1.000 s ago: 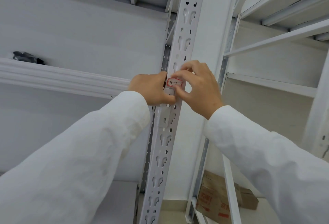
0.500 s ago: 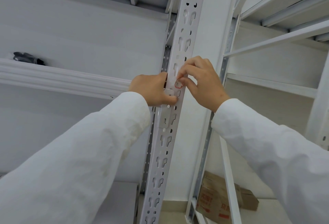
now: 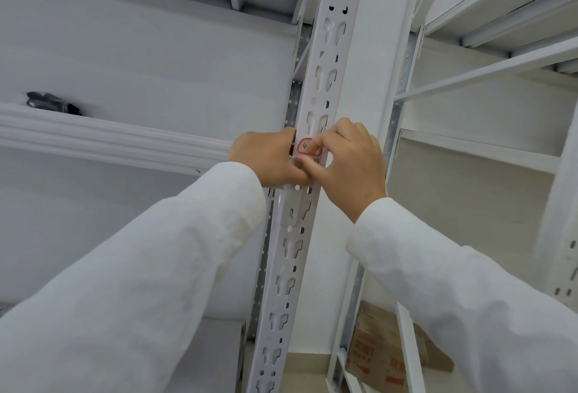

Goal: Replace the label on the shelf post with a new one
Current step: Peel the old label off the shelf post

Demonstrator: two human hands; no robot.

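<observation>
A white perforated shelf post (image 3: pixel 319 73) runs up the middle of the view. A small white label with a red border and a handwritten "4" (image 3: pixel 305 145) lies flat on its front face. My right hand (image 3: pixel 350 167) has its index finger pressed on the label's right part, hiding it, and its thumb just below. My left hand (image 3: pixel 266 158) wraps the post's left edge beside the label, its thumb meeting my right thumb under it. Both arms wear white sleeves.
A white shelf beam (image 3: pixel 109 139) runs left from the post, with a dark object (image 3: pixel 50 102) lying on that shelf. More white shelving (image 3: pixel 484 148) stands to the right. A brown cardboard box (image 3: pixel 384 352) sits low behind the post.
The label was held partly lifted and curled off the post by my right fingers; now it lies flat on the post under my right index finger. My left hand stayed on the post.
</observation>
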